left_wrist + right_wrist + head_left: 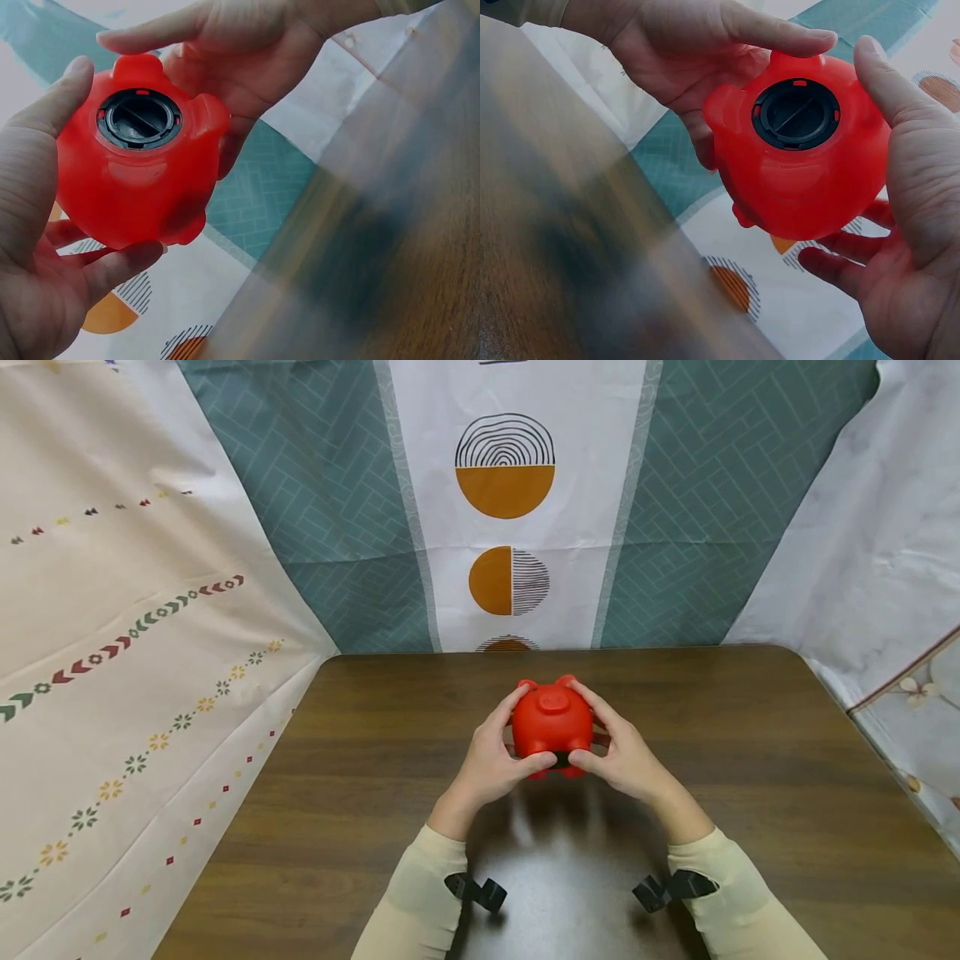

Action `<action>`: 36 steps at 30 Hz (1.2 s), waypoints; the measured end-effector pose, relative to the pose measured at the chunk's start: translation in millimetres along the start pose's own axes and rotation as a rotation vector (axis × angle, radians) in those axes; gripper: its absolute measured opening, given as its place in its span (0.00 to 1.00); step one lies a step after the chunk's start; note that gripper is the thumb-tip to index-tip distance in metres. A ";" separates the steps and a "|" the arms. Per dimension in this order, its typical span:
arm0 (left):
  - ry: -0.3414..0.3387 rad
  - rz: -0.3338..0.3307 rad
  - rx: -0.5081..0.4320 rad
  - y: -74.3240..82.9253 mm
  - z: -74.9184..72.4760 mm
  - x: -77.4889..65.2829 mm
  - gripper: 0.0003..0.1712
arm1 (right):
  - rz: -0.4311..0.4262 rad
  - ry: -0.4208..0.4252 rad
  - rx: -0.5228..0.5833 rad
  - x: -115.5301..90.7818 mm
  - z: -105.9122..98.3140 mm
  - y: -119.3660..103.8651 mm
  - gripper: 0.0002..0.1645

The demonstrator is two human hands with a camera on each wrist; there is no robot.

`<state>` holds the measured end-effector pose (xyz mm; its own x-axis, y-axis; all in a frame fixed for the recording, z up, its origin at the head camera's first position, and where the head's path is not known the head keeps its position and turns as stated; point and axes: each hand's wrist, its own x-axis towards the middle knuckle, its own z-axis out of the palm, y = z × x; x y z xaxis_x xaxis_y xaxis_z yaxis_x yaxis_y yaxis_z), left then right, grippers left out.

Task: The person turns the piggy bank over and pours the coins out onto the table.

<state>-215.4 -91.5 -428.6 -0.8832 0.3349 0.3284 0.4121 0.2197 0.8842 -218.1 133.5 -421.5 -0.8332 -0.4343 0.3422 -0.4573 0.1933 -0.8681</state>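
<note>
A red piggy bank point(552, 722) is lifted off the table, its snout and ears facing up in the head view. My left hand point(497, 758) grips its left side, thumb near the stubby feet and fingers around the body. On the opposite side my right hand point(628, 762) holds it the same way, and the two thumbs nearly meet at the underside. Both wrist views show a round black plug point(139, 120) with a slot across it, set in the belly. Parts of the fingers are hidden behind the bank.
Beneath the hands lies a brown wooden table point(360, 827), with a bright reflection near its front. A green and white patterned cloth point(337, 510) hangs behind it. Cream cloth point(150, 635) hangs at the left and white cloth point(885, 568) at the right.
</note>
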 end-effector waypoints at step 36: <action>-0.048 0.309 0.344 0.0 9.8 2.5 0.64 | 0.082 0.142 -0.031 -1.1 1.6 -31.1 0.43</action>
<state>-215.5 -81.6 -431.0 -0.6991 0.4727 0.5365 0.7120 0.3917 0.5827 -202.4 126.6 -395.5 -0.9027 -0.2879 0.3198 -0.3934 0.2512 -0.8844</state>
